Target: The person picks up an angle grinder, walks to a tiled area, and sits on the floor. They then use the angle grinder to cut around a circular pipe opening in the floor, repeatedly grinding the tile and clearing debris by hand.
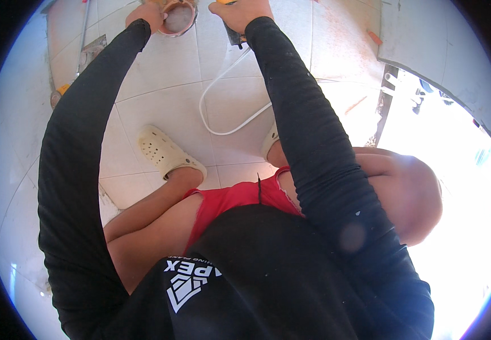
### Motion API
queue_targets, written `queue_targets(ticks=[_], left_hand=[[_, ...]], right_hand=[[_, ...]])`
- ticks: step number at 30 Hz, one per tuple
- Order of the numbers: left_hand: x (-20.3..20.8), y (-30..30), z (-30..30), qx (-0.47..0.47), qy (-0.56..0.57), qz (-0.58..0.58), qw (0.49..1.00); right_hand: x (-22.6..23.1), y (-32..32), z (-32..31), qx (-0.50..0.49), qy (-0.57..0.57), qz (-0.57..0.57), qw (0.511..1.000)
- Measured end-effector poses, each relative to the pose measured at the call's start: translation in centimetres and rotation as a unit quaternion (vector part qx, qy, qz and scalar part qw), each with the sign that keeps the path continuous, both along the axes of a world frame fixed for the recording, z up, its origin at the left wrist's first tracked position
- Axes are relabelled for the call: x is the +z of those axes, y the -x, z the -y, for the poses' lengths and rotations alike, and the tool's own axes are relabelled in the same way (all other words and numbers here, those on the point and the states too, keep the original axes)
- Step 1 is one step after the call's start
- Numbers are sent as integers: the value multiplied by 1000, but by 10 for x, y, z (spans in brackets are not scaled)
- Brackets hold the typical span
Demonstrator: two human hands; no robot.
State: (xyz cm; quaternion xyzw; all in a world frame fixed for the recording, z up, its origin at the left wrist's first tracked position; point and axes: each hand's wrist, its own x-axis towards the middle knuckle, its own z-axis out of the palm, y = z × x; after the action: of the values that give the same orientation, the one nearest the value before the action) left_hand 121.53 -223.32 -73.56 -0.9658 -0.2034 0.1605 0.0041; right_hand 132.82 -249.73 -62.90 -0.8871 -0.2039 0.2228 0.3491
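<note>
At the top edge, my left hand [147,16] is closed on the side of an orange-brown, pipe-like round piece [178,32], its thumb at the rim. The inside of that piece looks greyish and dusty. To its right, my right hand [246,15] is wrapped round a corded power tool [235,38], with yellow showing above the fingers and a dark end below. A white cord [205,107] runs from near the tool and loops over the floor under my right forearm. The frame's edge cuts off most of the tool and part of the round piece.
Pale floor tiles [166,102] lie under me, reddish dust at the upper right. My feet wear cream clogs [166,150]. A yellow-ended tool [61,90] lies by the left wall. An orange fragment [374,38] lies at the upper right, near a bright opening [427,136].
</note>
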Motion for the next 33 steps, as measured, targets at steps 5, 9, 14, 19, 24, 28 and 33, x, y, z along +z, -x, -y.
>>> queue_targets(ticks=[5,9,14,19,24,28,33], left_hand=[[-8,-11,-11,-105,24,-30,994],[24,2,-22,-116,167,85,976],[76,53,58,343,214,237,883],[87,47,190,457,575,344,585],[104,42,193,510,627,302,506],[108,39,177,485,631,267,544],[94,33,180,484,582,313,573]], right_hand=[[-4,5,-1,9,-1,-10,1000],[1,2,1,81,-39,-21,996],[-1,2,5,177,-95,-240,950],[-32,25,0,144,-150,-337,918],[-47,22,3,191,-143,-382,893],[-37,28,7,223,-119,-387,886],[-23,31,4,250,-56,-309,916]])
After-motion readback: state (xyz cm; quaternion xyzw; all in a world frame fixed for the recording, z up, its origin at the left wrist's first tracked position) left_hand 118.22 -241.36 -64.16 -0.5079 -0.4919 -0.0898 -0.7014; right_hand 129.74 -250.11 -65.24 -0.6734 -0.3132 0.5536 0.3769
